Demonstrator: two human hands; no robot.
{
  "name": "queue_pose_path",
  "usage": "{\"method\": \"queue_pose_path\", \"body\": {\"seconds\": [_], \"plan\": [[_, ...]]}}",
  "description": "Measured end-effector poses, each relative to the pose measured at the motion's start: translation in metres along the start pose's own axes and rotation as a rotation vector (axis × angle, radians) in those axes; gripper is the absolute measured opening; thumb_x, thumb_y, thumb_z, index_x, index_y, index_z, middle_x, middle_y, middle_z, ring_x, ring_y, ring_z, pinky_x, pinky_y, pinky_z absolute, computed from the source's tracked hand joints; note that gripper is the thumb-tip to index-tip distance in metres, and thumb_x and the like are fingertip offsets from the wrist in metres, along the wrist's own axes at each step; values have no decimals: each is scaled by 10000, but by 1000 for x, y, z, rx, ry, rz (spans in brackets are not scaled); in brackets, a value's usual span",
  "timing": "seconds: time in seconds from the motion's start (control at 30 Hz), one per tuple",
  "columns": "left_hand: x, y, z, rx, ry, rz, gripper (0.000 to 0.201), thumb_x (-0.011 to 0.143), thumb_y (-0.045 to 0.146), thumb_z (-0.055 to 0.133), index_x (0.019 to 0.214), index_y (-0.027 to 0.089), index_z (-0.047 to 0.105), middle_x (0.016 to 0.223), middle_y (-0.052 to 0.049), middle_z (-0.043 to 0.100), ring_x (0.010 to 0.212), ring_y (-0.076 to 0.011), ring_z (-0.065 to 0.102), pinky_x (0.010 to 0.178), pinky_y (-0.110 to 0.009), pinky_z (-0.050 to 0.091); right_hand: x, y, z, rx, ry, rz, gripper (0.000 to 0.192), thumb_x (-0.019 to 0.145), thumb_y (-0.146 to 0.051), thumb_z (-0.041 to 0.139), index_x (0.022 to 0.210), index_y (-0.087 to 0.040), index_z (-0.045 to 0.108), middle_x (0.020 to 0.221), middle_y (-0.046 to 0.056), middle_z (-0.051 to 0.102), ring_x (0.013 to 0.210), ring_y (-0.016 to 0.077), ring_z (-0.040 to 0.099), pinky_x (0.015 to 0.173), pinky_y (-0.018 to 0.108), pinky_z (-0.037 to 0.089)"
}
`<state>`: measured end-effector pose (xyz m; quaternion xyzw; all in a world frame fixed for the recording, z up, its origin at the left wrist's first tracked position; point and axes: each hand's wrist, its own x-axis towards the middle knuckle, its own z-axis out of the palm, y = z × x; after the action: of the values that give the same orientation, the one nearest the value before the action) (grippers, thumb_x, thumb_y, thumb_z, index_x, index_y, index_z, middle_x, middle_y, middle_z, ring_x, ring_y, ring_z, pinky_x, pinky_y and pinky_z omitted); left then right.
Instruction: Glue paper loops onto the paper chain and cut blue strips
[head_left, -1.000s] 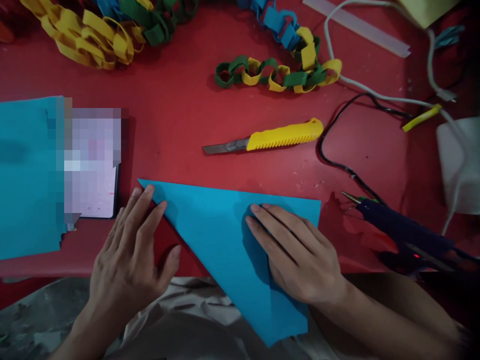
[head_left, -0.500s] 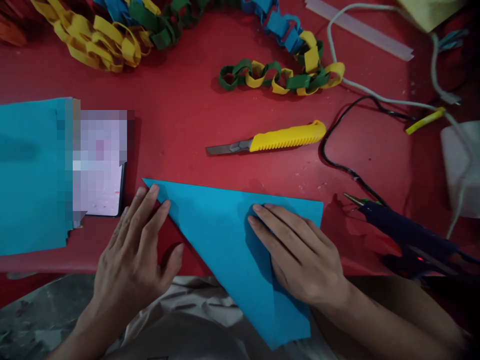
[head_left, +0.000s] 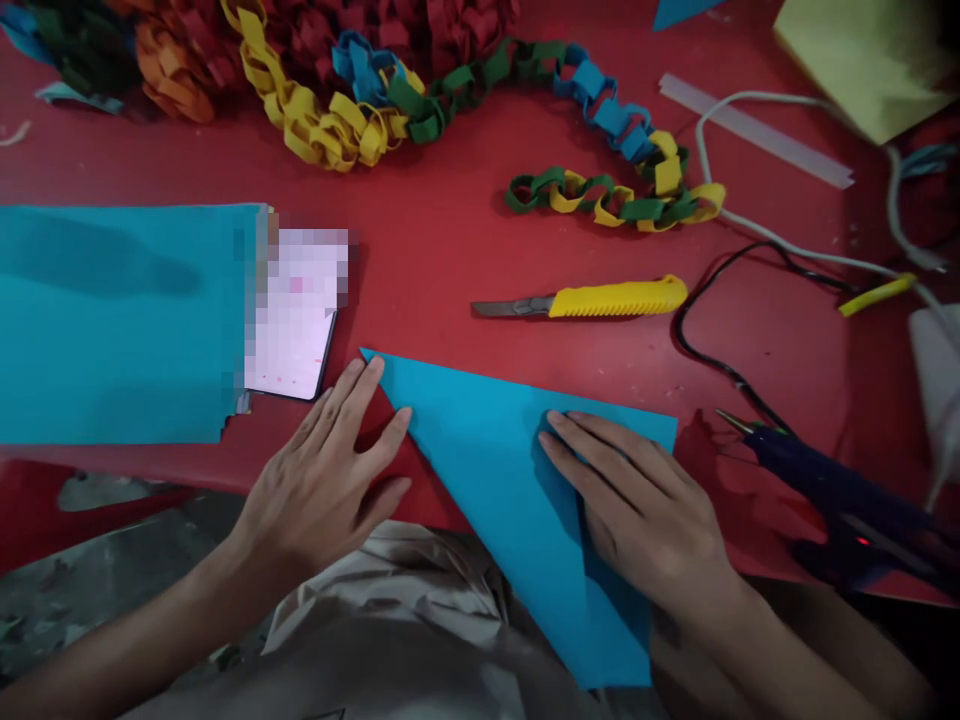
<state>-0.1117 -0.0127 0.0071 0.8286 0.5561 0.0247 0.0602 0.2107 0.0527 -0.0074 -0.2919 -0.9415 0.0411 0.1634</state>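
A sheet of blue paper (head_left: 480, 440), folded over along a slant, lies on the table and hangs past its front edge. My left hand (head_left: 322, 460) has its fingers stretched out, with the fingertips on the paper's pointed left corner and slanting edge. Flat on the paper's right part rests my right hand (head_left: 645, 510), fingers extended close together; its thumb is mostly hidden. Beyond the paper lies a yellow box cutter (head_left: 619, 298) with its blade out, pointing left. Neither hand touches the cutter.
A blue paper stack (head_left: 112, 340) and a phone (head_left: 289, 360) lie left. Paper chains (head_left: 615, 205) spread across the back. At right are a dark glue gun (head_left: 817, 480) with a red light, cables (head_left: 697, 325), a clear glue stick (head_left: 757, 130) and yellow paper (head_left: 855, 75).
The view has shifted left, so most things appear farther right and more paper chains show. Both hands stay at nearly the same places on the blue paper.
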Motion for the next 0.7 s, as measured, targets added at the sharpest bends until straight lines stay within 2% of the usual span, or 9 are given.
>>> {"method": "queue_pose_path", "body": {"seconds": [0.13,0.27,0.4,0.53,0.6,0.7], "plan": [[1,2,-3,-15,0,-19,443,1015,344,566,1419,166,613,1748,-230,153,1593,-452,246,1190,-616,455,-3,4,-4,-7,-36,-10,547,970,-11,545,1498,-149,568,1458,104,672,1352,282,642,1112,452,560],[5,5,-8,-26,3,-31,431,998,355,596,1381,165,654,1753,-217,143,1572,-471,291,1184,-618,463,-5,3,-3,13,-31,2,572,971,-16,565,1527,-150,533,1472,120,658,1354,294,644,1112,468,575],[7,10,-10,27,21,-38,416,993,330,602,1344,117,672,1691,-278,290,1549,-476,344,1145,-610,506,-5,2,-1,7,-15,-6,568,965,-17,590,1517,-140,537,1472,124,658,1352,301,646,1107,490,584],[4,11,-3,112,53,73,427,1028,260,515,1364,26,635,1520,-286,543,1459,-401,518,1131,-540,543,-5,3,0,18,-10,3,550,964,-15,595,1498,-140,557,1468,127,661,1353,304,644,1106,495,584],[2,10,0,114,65,126,418,1034,240,498,1371,29,626,1495,-272,572,1445,-382,539,1130,-506,550,-4,3,0,28,-8,3,525,959,-16,609,1471,-132,583,1466,132,661,1347,309,646,1094,495,589],[-2,6,1,71,53,163,388,1028,245,542,1382,115,631,1546,-269,512,1494,-408,471,1141,-525,534,-5,3,-1,41,-10,5,515,950,-11,623,1452,-124,600,1465,141,661,1345,314,645,1088,496,590]]}}
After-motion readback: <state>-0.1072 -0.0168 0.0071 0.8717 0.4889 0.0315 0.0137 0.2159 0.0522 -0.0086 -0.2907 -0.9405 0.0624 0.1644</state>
